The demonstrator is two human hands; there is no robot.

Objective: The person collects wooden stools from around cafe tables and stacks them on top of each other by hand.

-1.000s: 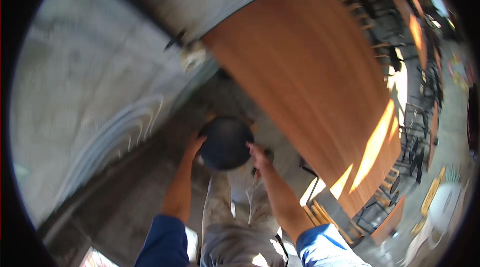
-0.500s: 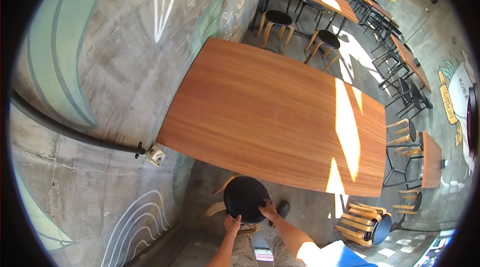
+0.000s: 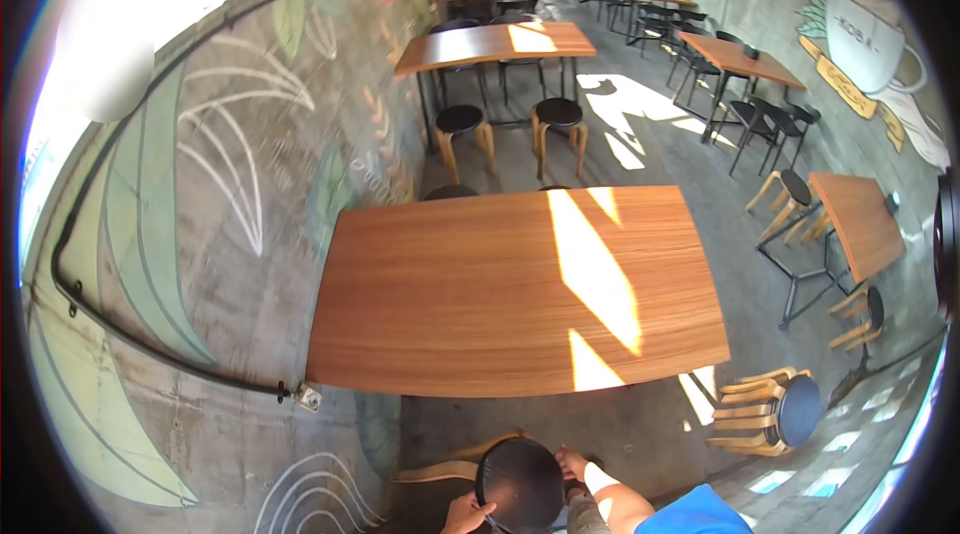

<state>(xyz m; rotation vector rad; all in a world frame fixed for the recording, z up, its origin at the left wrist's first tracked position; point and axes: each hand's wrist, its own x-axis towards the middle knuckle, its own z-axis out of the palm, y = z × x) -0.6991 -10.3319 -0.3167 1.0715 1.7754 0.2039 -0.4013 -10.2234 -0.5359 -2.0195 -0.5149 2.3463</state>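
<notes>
A round stool with a black seat (image 3: 521, 484) and bent light-wood legs (image 3: 437, 473) is at the bottom of the head view, tilted, its legs pointing left. My left hand (image 3: 467, 514) grips the near-left rim, thumb over the seat's top. At the opposite rim is my right hand (image 3: 573, 464), its fingers curled against the edge and partly hidden. Just beyond the stool stands a wooden table (image 3: 450, 294) with sunlight patches across its top.
Stacked stools (image 3: 798, 412) stand at the right. A smaller table (image 3: 855, 224) and a single stool (image 3: 868, 309) are along the right side. Another table (image 3: 497, 44) with two black-topped stools lies farther back. On the left, a painted wall carries a pipe and a socket (image 3: 309, 396).
The view has tilted up and turned, so more of the room shows. The stool now appears lower in view, and my right hand has shifted to its outer rim.
</notes>
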